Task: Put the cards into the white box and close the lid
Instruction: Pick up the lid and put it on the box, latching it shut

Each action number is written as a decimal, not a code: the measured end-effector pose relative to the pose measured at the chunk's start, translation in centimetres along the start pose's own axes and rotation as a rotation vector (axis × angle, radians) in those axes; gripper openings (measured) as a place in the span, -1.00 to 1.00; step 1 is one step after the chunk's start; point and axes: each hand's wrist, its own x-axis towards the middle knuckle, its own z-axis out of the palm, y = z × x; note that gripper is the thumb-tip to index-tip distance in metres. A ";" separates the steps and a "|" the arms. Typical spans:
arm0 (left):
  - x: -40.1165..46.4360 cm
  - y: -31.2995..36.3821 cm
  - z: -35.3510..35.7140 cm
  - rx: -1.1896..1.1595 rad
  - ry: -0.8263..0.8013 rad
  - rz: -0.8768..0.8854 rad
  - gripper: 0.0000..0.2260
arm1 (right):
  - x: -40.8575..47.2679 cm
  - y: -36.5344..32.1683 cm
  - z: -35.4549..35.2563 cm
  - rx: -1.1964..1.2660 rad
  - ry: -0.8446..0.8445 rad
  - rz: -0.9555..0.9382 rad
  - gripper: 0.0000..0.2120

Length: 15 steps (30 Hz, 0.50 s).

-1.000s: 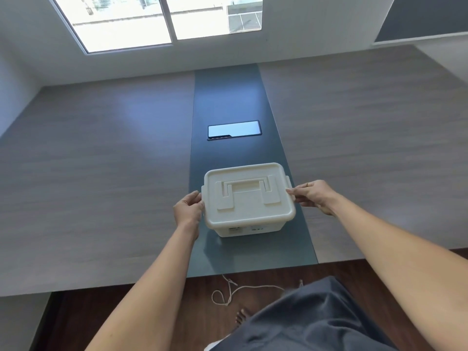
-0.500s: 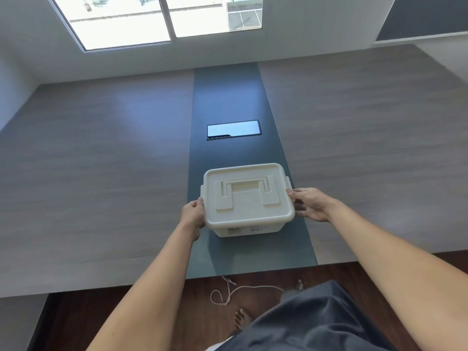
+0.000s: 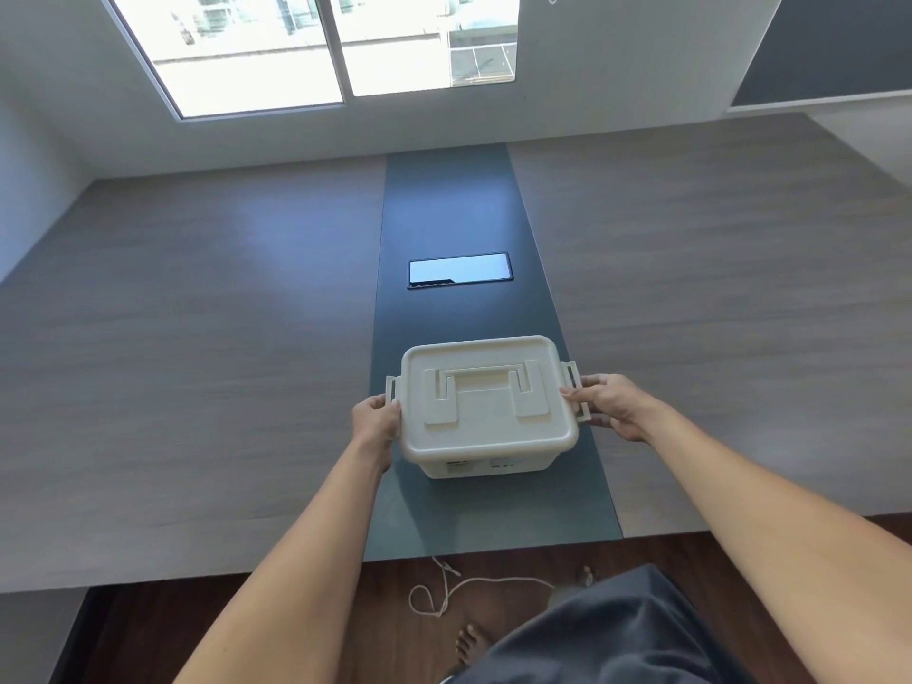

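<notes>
White box: lid on, near worktop front edge.
Left hand: fingers curled on left latch.
Right hand: fingers gripping right latch, flipped outward.

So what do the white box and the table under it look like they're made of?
White box: looks like moulded plastic, matte off-white, with rounded edges and a moulded lid handle. Table: seems to be wood-grain laminate, grey streaks with a soft sheen; its dark centre strip is plain and matte, material unclear.

The white box sits lidded between both hands. Left hand fingers touch its left latch; right hand fingertips pinch the right latch, flipped outward.
</notes>
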 end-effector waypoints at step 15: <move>-0.1 -0.2 0.5 0.304 0.020 0.205 -0.75 | 0.0 -0.5 1.1 -0.353 0.134 -0.184 -0.70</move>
